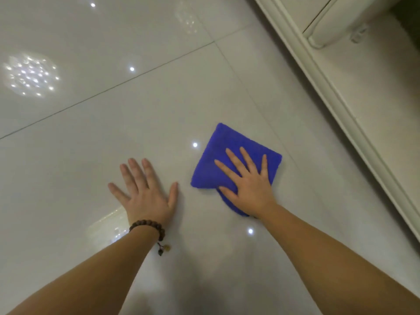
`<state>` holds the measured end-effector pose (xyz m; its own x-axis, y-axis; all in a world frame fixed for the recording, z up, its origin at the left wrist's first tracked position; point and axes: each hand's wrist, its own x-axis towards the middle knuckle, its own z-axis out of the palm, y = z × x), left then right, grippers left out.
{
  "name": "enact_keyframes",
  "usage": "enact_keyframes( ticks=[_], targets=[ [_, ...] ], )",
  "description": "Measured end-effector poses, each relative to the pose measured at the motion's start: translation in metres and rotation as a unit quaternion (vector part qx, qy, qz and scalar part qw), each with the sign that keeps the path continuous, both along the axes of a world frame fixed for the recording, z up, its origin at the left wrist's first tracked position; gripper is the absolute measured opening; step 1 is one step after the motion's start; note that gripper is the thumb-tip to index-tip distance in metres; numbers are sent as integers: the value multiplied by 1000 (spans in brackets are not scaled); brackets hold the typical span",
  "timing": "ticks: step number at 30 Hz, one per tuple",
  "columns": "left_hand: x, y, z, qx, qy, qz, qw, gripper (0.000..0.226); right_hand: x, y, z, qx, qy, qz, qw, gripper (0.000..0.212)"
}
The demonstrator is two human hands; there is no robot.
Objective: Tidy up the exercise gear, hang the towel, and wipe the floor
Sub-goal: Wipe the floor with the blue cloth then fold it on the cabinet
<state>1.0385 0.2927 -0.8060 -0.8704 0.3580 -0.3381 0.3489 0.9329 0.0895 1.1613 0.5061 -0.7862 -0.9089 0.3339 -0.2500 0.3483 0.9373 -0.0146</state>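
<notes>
Floor [91,155]: glossy pale tiles with dark grout lines, reflecting ceiling lights.

Cloth [218,160]: blue, folded, lying flat on the floor, near the cabinet base [336,105] but apart from it.

Right hand [247,185]: palm down on the near part of the cloth, fingers straight and spread, pressing it to the floor. No curl round the fabric; the grip is released, contact by flat pressure only.

Left hand [145,194]: flat on bare tile, just left of the cloth and clear of it, fingers straight and spread, holding nothing. A beaded bracelet [147,227] sits on its wrist.

Cabinet: cream, beyond the cloth to the right.
</notes>
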Motion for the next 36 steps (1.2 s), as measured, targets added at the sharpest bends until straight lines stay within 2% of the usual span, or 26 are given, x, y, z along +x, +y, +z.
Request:
enact_keyframes(
  ticks=[1, 2, 3, 4, 5, 6, 7, 9, 12, 14, 15, 16, 18, 20, 21, 22, 23, 26, 28, 31, 33, 35, 36],
  targets=[
    [0, 0, 0, -1, 3, 2, 1000, 89, 14, 17, 1, 5, -6, -37, 999, 63],
    [1, 1, 0, -1, 7, 4, 1000, 89, 32, 35, 2, 5, -15, -126, 992, 62],
    [1, 1, 1, -1, 10, 4, 1000, 89, 51, 52, 4, -5, -31, -249, 968, 61],
    [2, 2, 1, 0, 13, 2, 1000, 89, 70, 67, 7, -24, -39, -370, 928, 62],
    [2, 2, 0, -1, 18, 1, 1000, 89, 83, 74, 10, -39, -37, -456, 888, 62],
    [2, 2, -1, -2, 23, 0, 1000, 89, 88, 74, 11, -46, -34, -499, 865, 62],
    [2, 2, -2, -2, 28, 0, 1000, 89, 86, 66, 9, -47, -25, -507, 860, 62],
    [3, 3, -2, -4, 34, 0, 999, 88, 70, 30, 1, -27, 11, -444, 896, 60],
    [4, 2, -4, 0, 40, 1, 999, 87, 55, -45, -8, 9, 54, -228, 972, 62],
    [4, 1, -4, 3, 44, 2, 999, 87, 66, -51, -8, 1, 44, -77, 996, 61],
    [4, 1, -3, 5, 46, 3, 999, 88, 75, -39, -8, 1, 49, -41, 998, 61],
    [4, 0, -3, 8, 48, 3, 999, 88, 86, -22, -10, 7, 54, -53, 997, 60],
    [5, 0, -3, 12, 48, 3, 999, 87, 110, 14, -11, 19, 69, -221, 973, 61],
    [5, 1, -3, 14, 53, 1, 999, 87, 128, 45, -5, -7, 66, -436, 897, 61],
    [5, 1, -3, 12, 57, 0, 998, 87, 130, 51, -4, -29, 55, -503, 862, 60],
    [5, 1, -4, 10, 58, 0, 998, 87, 129, 47, -3, -37, 49, -520, 852, 59],
    [5, 1, -4, 8, 57, 0, 998, 87, 126, 36, -3, -31, 53, -493, 868, 59],
    [6, 1, -4, 10, 59, -1, 998, 87, 126, -8, -2, 3, 62, -288, 956, 63],
    [6, 2, -4, 8, 60, -2, 998, 88, 135, -7, 3, 21, 34, -215, 976, 70],
    [6, 1, -4, 2, 59, -4, 998, 88, 136, 27, 9, 14, -2, -221, 975, 83],
    [6, 0, -4, 3, 56, -4, 998, 88, 137, 41, 2, -6, -30, -231, 972, 84],
    [6, 0, -4, 3, 57, -6, 998, 89, 140, 48, 0, -13, -8, -309, 951, 81],
    [6, 0, -4, 2, 59, -8, 998, 89, 140, 48, 1, -17, 14, -375, 927, 79]
  ],
)
